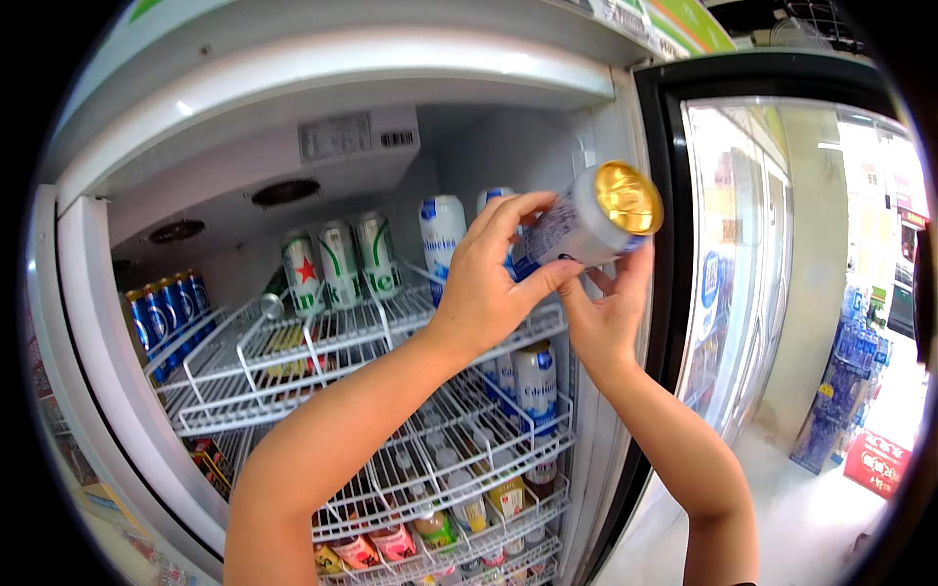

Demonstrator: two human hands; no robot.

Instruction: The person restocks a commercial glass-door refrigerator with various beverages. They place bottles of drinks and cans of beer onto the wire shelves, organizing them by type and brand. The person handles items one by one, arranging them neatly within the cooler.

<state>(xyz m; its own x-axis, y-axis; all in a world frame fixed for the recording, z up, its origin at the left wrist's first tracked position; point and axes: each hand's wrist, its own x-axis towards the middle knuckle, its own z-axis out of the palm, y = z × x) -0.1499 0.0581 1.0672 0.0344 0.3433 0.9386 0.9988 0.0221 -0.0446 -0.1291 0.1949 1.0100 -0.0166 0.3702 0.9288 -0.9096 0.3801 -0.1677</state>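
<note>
A white and blue beer can (pixel 571 227) with a gold lid is tilted in front of the upper shelf, its lid towards me and to the right. My left hand (pixel 487 282) grips it from the left, fingers over the top and thumb beneath. From below, my right hand (pixel 608 311) holds the lower right side, with some fingers hidden behind the can. Tall white Edelweiss cans (pixel 442 227) stand on the top wire shelf (pixel 388 322), partly covered by my left hand. Several Heineken cans (pixel 339 264) are upright further left.
Blue cans (pixel 165 315) line the shelf's far left, and a green can (pixel 272 297) lies on its side. Another Edelweiss can (pixel 537 388) occupies the second shelf. Bottled drinks (pixel 440 527) fill lower shelves. At right, the black-framed glass door (pixel 667 242) is swung open.
</note>
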